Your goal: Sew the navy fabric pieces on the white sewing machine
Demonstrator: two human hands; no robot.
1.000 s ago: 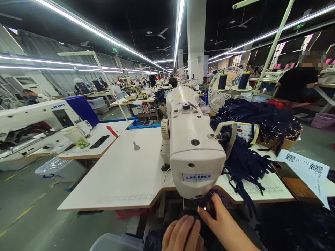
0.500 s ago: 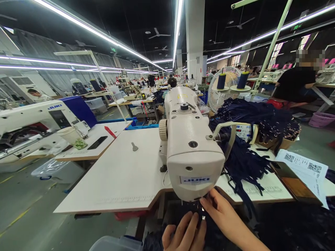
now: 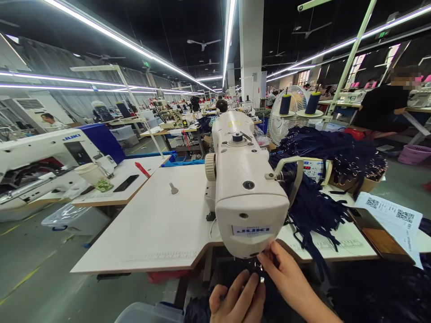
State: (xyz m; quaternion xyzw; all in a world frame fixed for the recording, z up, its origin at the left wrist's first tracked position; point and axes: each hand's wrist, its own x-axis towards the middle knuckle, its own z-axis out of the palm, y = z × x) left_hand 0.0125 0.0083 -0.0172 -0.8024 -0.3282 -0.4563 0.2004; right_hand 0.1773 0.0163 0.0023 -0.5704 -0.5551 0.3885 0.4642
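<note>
Both your hands sit under the sewing machine [image 3: 247,197] head, your left hand [image 3: 237,300] pressing flat, grip open, on the dark fabric [image 3: 242,269]. Your right hand [image 3: 286,273] pinches that fabric at the needle; next, judge its alignment before stitching.

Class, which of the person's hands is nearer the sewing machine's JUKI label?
Right. The right hand reaches just under the JUKI label; the left hand lies lower on dark fabric.

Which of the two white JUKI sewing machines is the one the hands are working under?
The middle sewing machine; both hands are below its head. The other stands far left.

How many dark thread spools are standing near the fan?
2: one thread spool in front of the fan, the other thread spool just right of it. More may be hidden.
</note>
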